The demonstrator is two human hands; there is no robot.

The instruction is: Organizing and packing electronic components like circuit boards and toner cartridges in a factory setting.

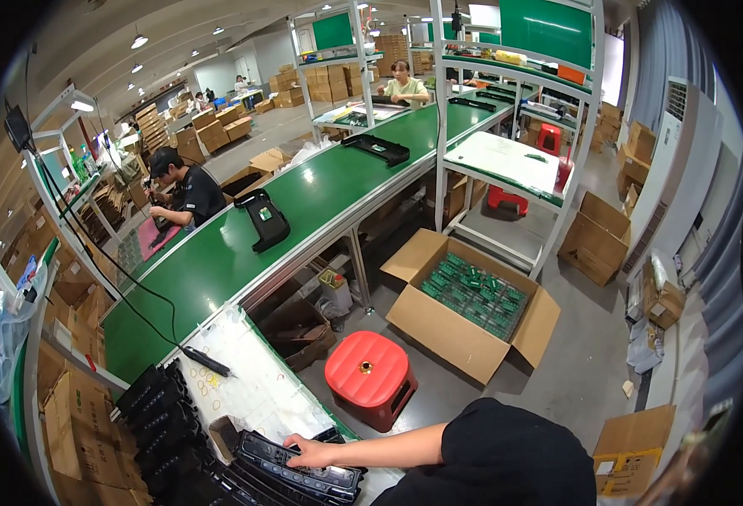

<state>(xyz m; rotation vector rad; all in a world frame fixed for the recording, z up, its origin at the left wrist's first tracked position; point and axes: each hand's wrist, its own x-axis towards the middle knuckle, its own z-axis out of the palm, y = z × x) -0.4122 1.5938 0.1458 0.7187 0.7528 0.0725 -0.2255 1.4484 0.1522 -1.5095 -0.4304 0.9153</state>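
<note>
Hand at bottom centre, reaching left, fingers spread flat on the top black panel; which hand, can't tell | panel tops a stack at bottom left on the white bench | red stool just right | open brown box of green boards at centre | green belt carrying black parts, upper left.

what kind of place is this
Most likely an electronics assembly factory: a long green conveyor belt carries black plastic housings, people work along it, and cardboard boxes stand around the floor.
</note>
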